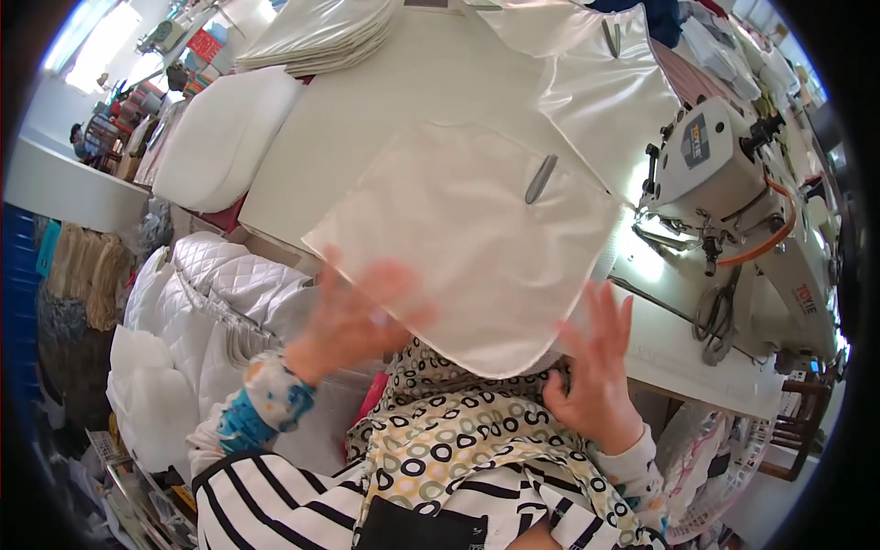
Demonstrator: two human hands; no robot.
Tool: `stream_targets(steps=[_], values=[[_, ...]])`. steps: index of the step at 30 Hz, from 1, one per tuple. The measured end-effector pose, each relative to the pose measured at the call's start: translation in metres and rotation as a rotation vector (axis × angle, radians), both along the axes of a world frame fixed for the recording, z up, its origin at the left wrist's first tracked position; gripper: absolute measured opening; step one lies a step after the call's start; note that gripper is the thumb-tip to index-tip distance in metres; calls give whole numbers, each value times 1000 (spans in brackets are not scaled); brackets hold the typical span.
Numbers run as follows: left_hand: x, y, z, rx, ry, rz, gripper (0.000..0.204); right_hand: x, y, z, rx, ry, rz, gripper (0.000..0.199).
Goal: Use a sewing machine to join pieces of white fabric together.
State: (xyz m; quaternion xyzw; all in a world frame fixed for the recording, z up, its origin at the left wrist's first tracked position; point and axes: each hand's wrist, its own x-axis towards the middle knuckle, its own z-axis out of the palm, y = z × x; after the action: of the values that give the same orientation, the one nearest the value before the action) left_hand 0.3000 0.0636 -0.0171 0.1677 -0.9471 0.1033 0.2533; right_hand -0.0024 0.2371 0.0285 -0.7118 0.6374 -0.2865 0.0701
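A white satiny fabric panel (458,247) with rounded corners lies over the table's front edge, its near corner hanging towards my lap. On it shows a slim dark grey oval piece (542,179), its kind unclear. My left hand (367,307) is at the panel's left edge, its fingers smeared by motion. By the right edge, my right hand (596,367) has its fingers spread and holds nothing I can see. The sewing machine (706,156) stands to the right, its lamp lit, with the panel's right corner close to its needle area.
Scissors (720,316) lie on the machine table (697,362). Stacked white panels (321,37) and white padding sheets (229,137) are at the far left. More satin fabric (596,101) lies at the back. Quilted white pieces (220,266) are piled at my left; a white basket (733,467) stands low right.
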Motion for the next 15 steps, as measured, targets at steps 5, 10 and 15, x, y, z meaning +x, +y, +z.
stream_targets(steps=[5, 10, 15], values=[[29, -60, 46, 220, -186, 164, 43, -3, -29, -7, 29, 215, 217, 51], [12, -63, 102, 1330, 417, 288, 24, -28, -44, 48, 282, -1233, -265, 28], [-31, -61, 123, 1699, 945, -39, 19, -51, -34, 65, 208, -1437, -245, 32]])
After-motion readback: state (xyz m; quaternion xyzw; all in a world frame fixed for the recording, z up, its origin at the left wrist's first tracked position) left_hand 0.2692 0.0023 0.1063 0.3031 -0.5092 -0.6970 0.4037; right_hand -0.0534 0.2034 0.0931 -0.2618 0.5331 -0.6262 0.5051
